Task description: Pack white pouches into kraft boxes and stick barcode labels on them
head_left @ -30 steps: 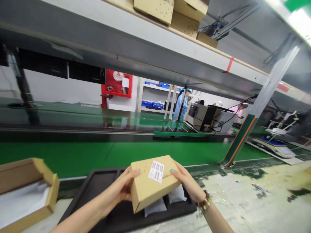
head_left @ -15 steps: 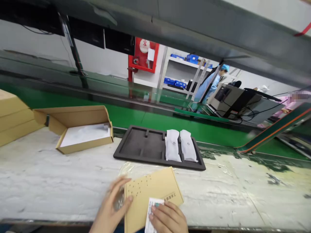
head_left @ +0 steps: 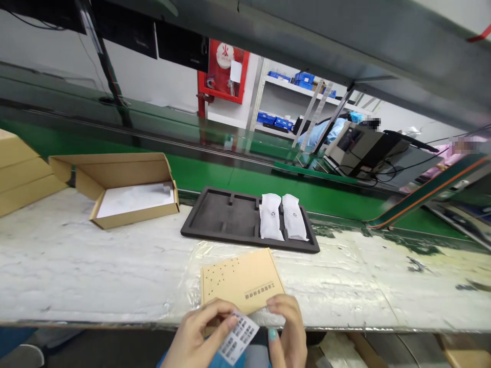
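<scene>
**Two hands hold a barcode label at a workbench edge**

The left hand and right hand, fingers curled, pinch a white barcode label between them. Just beyond, a flat cardboard box lies on the white bench. Farther back sit a black foam tray holding two white packets and an open carton.

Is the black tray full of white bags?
No, the black tray holds only two white bags at its right end; its other compartments are bare.
</scene>
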{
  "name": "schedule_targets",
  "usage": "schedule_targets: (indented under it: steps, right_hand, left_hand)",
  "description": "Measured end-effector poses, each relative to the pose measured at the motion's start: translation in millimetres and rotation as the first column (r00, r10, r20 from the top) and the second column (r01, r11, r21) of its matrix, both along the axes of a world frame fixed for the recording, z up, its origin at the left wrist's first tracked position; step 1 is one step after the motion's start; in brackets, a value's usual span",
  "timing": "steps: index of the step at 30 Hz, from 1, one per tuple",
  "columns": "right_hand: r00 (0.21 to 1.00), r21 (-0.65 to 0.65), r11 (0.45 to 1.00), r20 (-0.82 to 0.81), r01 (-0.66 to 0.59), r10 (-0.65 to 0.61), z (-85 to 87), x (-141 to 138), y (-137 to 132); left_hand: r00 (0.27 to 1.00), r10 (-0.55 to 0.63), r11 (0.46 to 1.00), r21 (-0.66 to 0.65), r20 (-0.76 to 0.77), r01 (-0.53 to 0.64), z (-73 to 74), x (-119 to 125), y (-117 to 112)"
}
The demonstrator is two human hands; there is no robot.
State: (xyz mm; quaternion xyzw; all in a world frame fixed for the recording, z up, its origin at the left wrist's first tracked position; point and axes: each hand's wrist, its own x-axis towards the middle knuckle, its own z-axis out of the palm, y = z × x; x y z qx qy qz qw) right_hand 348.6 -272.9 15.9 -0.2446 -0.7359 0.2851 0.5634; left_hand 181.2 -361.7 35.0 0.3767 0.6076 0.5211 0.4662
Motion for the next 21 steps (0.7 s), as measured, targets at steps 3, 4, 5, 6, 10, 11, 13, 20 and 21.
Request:
schedule_targets:
  steps: [3, 4, 5, 6, 10, 11, 13, 20, 21]
  right_hand:
    - [0.928, -0.347, 0.904, 0.178, -0.251, 0.326, 21.7, 6, 4]
    - [0.905, -0.388, 0.878, 0.199, -0.28, 0.376, 26.7, 7, 5]
    - [0.895, -0.408, 0.866, 0.205, -0.29, 0.397, 29.9, 7, 6]
    - [0.893, -0.418, 0.86, 0.204, -0.291, 0.401, 31.5, 8, 7]
    - [0.884, -0.474, 0.832, 0.201, -0.289, 0.421, 26.8, 11, 8]
    - [0.876, -0.522, 0.797, 0.177, -0.304, 0.45, 23.8, 12, 8]
    - [0.846, -0.661, 0.64, 0.014, -0.392, 0.532, 15.6, 13, 5]
    - [0.644, -0.691, 0.074, -0.623, -0.719, 0.443, -19.1, 4, -18]
    - [0.637, -0.685, 0.063, -0.634, -0.725, 0.439, -19.1, 4, -19]
  left_hand:
    - [0.954, -0.157, 0.982, 0.063, -0.257, 0.178, -0.3, -7, 2]
    - [0.942, -0.183, 0.976, 0.066, -0.283, 0.209, -1.3, -8, 2]
    - [0.938, -0.194, 0.974, 0.057, -0.287, 0.219, -2.6, -9, 2]
    - [0.941, -0.19, 0.977, 0.038, -0.28, 0.209, -4.0, -9, 2]
    - [0.968, -0.127, 0.992, -0.046, -0.217, 0.12, -8.7, -7, 1]
    - [0.973, -0.131, 0.991, -0.054, -0.191, 0.123, -8.9, -7, 1]
    - [0.977, -0.17, 0.985, -0.045, -0.128, 0.165, -8.2, -7, 1]
    - [0.948, -0.262, 0.952, 0.112, -0.18, 0.284, -6.9, -10, 4]
    - [0.94, -0.276, 0.94, 0.149, -0.199, 0.308, -7.2, -10, 4]
